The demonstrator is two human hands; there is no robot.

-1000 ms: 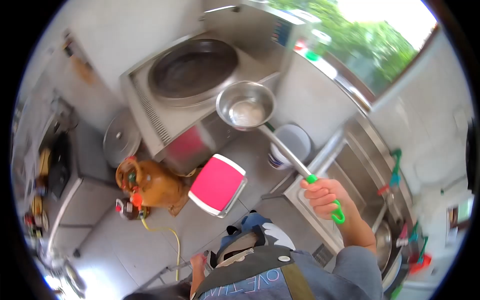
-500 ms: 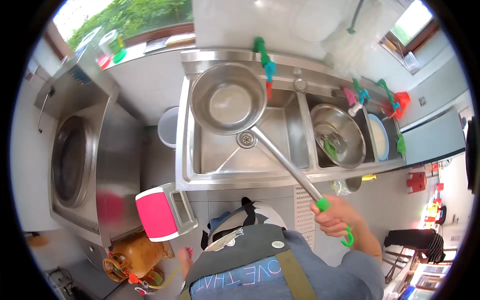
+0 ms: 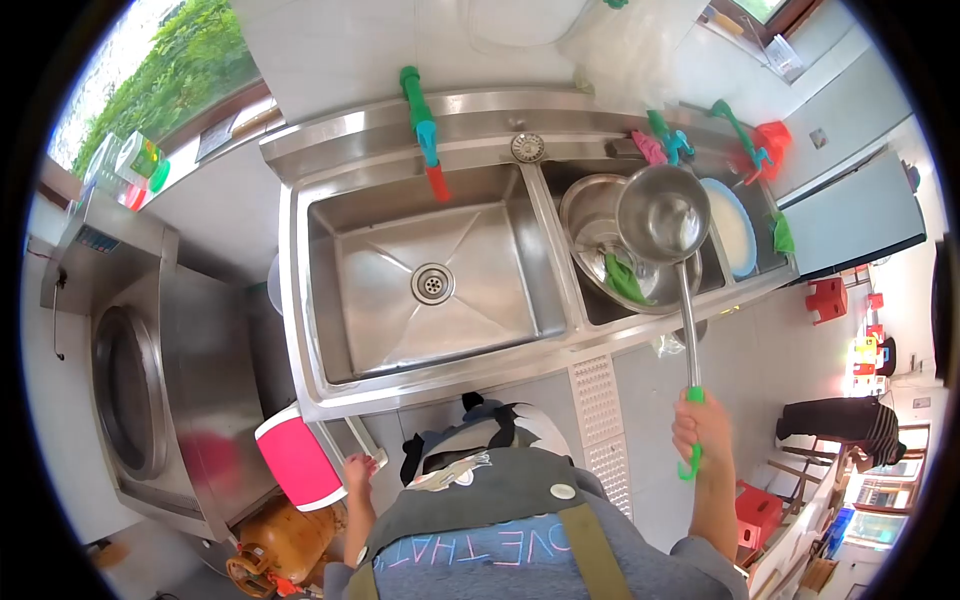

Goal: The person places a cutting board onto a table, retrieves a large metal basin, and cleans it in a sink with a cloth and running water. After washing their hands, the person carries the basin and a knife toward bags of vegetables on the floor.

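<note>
A long-handled metal ladle hangs over the middle sink basin, its bowl above the right part of a steel bowl. My right hand is wrapped round the ladle's green handle end, with the hook below the fingers. In the steel bowl lie a green cloth-like item and something I cannot make out. At the lower left, near the pink-topped stool or bin, my left hand hangs with its fingers partly curled, holding nothing visible.
The large left sink basin has a green and blue tap behind it. A blue-rimmed basin sits in the right compartment. At left are a wok stove and an orange gas cylinder. Red stools stand right.
The view has swung from the stove to the sinks. My right hand has carried the ladle from over the left basin to above the steel bowl in the middle basin.
</note>
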